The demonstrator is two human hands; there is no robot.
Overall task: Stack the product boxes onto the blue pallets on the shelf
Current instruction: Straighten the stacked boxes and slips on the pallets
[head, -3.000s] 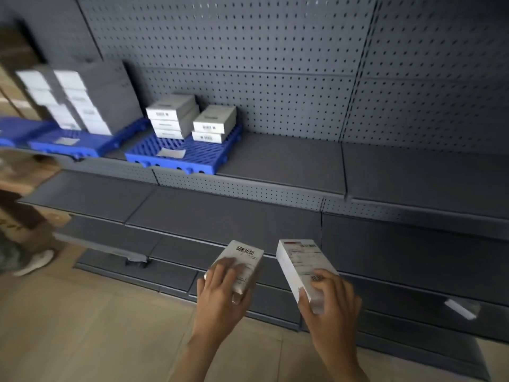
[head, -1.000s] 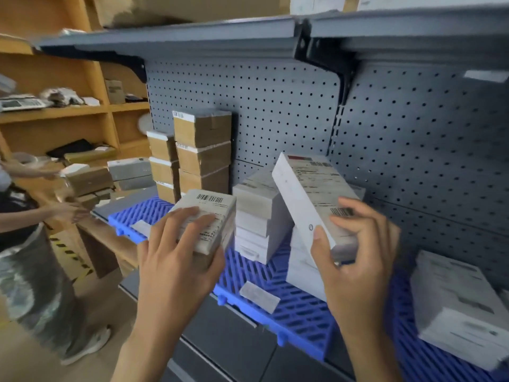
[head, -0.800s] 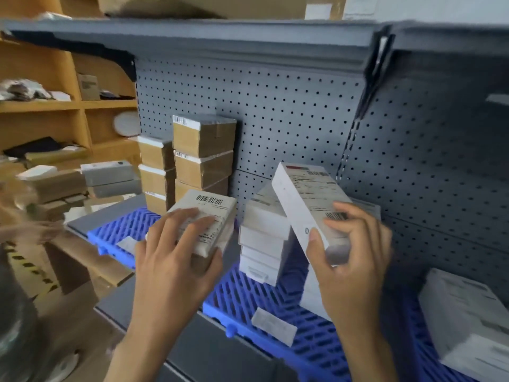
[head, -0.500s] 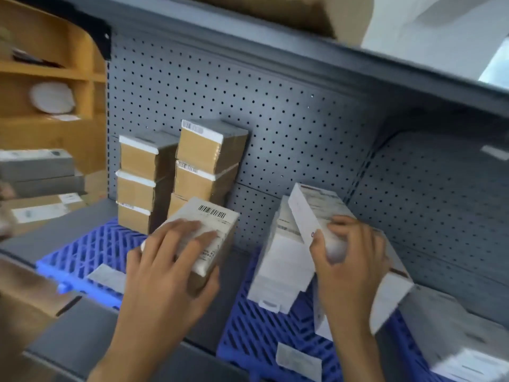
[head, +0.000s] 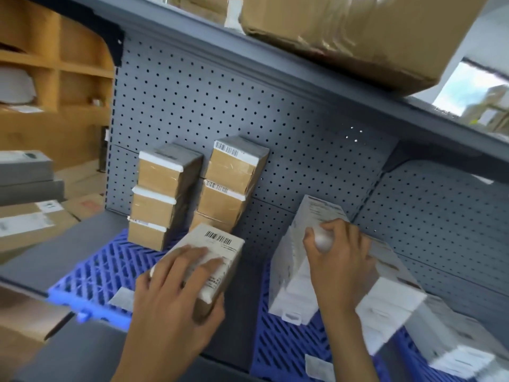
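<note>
While white box [head: 321, 216] hangs tilted over white stack [head: 292, 282] on right blue pallet [head: 283, 346], level it first, align edges with stack, lower flat, release only once seated. Right hand [head: 337, 260] curled tight round box's near end. Left hand [head: 179, 296] spread over barcoded brown box [head: 212, 260], thumb beneath, gripping it above gap beside left blue pallet [head: 93, 274].

Both hands [head: 176, 293] [head: 337, 260] fwd, grips closed.
</note>
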